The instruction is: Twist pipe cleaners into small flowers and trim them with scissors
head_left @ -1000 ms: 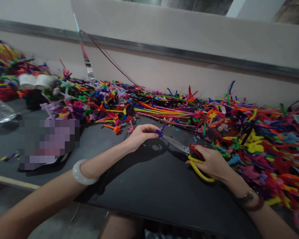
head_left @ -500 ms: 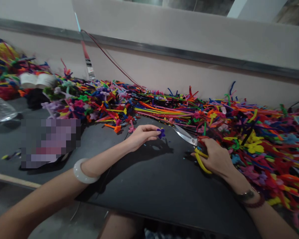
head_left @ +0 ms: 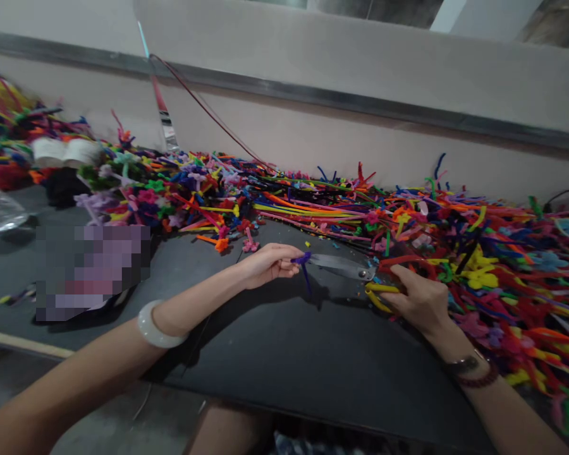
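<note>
Here, left hand (head_left: 271, 264) in a pinch on purple piece (head_left: 303, 258), right hand (head_left: 421, 297) around scissors (head_left: 345, 266).

Scissor blades (head_left: 339, 265) are smooth metal; the purple piece (head_left: 303, 258) fuzzy; the tabletop (head_left: 322, 360) matt.

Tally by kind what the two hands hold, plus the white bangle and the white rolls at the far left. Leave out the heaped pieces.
Scissors, in the right hand: 1
Purple fuzzy piece, in the left hand: 1
White bangle: 1
White rolls: 2
Total: 5
</note>
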{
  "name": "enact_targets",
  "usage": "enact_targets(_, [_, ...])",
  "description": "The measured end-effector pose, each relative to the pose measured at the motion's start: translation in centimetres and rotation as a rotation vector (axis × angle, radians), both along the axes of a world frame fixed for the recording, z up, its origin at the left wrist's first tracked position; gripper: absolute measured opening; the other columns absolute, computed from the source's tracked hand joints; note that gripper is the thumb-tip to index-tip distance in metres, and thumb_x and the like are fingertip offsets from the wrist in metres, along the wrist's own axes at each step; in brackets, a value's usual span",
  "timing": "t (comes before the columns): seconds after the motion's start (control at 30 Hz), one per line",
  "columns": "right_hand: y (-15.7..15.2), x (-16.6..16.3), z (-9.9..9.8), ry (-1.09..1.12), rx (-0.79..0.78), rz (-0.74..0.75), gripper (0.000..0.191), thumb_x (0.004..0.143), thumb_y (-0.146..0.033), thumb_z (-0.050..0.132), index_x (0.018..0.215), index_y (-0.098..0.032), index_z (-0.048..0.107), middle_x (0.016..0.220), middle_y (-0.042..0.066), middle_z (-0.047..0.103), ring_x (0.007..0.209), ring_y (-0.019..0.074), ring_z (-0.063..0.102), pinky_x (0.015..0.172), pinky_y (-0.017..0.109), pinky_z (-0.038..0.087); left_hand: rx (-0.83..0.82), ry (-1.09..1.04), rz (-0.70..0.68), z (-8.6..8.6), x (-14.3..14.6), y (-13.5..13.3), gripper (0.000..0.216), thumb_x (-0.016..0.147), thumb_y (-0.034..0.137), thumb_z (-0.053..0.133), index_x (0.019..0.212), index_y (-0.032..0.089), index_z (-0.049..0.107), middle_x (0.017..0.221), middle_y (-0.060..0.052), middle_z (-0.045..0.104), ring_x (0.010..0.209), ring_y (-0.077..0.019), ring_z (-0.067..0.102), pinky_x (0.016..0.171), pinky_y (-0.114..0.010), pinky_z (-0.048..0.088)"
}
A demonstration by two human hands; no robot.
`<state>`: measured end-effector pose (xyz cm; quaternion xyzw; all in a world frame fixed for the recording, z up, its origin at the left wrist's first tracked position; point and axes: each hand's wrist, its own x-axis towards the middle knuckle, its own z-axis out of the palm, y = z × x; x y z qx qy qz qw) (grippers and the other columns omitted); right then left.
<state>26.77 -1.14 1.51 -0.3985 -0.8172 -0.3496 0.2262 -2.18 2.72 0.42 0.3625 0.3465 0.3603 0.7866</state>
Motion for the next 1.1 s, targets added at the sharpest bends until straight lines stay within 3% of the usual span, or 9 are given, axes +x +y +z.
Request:
enact_targets(0.3, [-0.22,-0.33,0.28,-0.002,-0.02,0.065,0.039,0.081,-0.045,0.037,0.08,-0.014,0.06,0.058,0.004,0.063,0.05,0.0126,0.058,0.047,0.02,0.037,0.029,0.028,-0.068,-0.01,0.1,-0.14,0.007,0.065,0.014,0.058,0.067,0.007,0.06,0.046,0.0,0.051,0.044,-0.0045,0.049,0.046,-0.015,0.043])
enact_targets(0.47, [-0.26,-0.57,0.42,-0.013,-0.015,0.088,0.04,0.082,-0.044,0.035,0.078,-0.013,0.06,0.051,0.003,0.06,0.046,0.0114,0.056,0.045,0.019,0.036,0.059,0.047,-0.085,-0.31,0.05,-0.03,0.008,0.065,0.015,0.059,0.068,0.008,0.061,0.047,-0.001,0.053,0.044,-0.0038,0.048,0.047,-0.016,0.042])
enact_targets(1.1, [-0.3,-0.76,0.59,-0.041,-0.018,0.097,0.041,0.084,-0.043,0.033,0.078,-0.012,0.059,0.057,0.004,0.063,0.05,0.0118,0.059,0.045,0.019,0.035,0.091,0.086,-0.104,-0.33,-0.06,-0.07,0.01,0.064,0.018,0.06,0.067,0.008,0.06,0.049,-0.001,0.054,0.043,-0.0035,0.048,0.046,-0.015,0.042])
